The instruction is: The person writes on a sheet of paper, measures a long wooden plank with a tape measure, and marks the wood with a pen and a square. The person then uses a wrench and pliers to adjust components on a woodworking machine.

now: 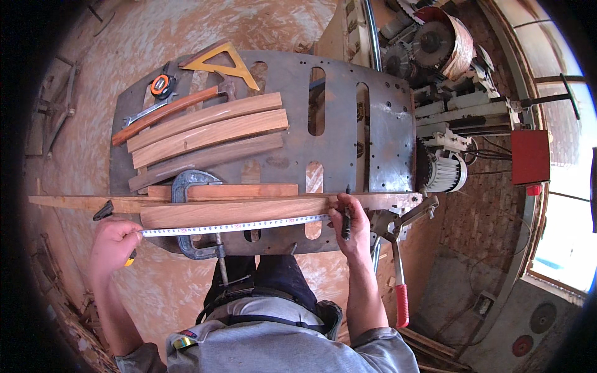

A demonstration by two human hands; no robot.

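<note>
A white measuring tape (214,229) stretches along the near edge of a wooden piece (236,212). My left hand (116,241) is closed on the tape at the piece's left end, with a bit of a yellow and black case showing below the fingers. At the other end, my right hand (352,225) grips a dark pen-like marker (346,225), held upright against the wood. Its fingers hide the tape's tip. A grey C-clamp (185,194) spans the wood beneath the tape. Behind the piece runs a long wooden strip (81,202), with a shorter reddish block (249,191) beyond it.
On the metal table (289,71) lie several wooden strips (208,138), a hammer (171,113), a wrench (145,112), an orange and black tape measure (161,86) and a yellow set square (221,62). To the right are a red-handled lever (402,301), a motor (446,171) and a red box (530,156).
</note>
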